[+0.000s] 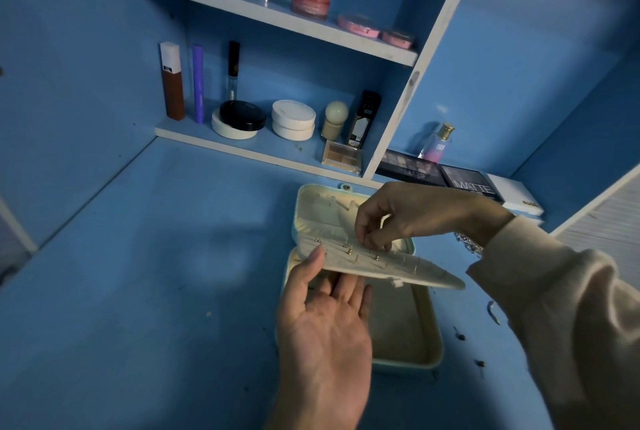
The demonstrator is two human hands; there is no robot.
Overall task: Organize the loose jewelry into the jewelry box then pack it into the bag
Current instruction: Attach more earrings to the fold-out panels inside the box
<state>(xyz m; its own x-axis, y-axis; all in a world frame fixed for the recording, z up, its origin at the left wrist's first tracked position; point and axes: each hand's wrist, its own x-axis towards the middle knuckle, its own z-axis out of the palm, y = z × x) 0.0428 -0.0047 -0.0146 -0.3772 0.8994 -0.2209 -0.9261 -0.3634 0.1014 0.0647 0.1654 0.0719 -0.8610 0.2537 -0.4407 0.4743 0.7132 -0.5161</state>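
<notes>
Blue-painted desk top (156, 256) is dimly lit and backed by shelves of white cosmetic jars (293, 120). Centre-near lies the open pale jewelry box (408, 336). Its cream padded earring panel (398, 267) is pinched by the left hand (325, 319). Small gold stud earrings (349, 250) are being seated, one apparently pinched by the right hand (408, 215). The silvery chain (467, 243) at right is judged due next.
</notes>
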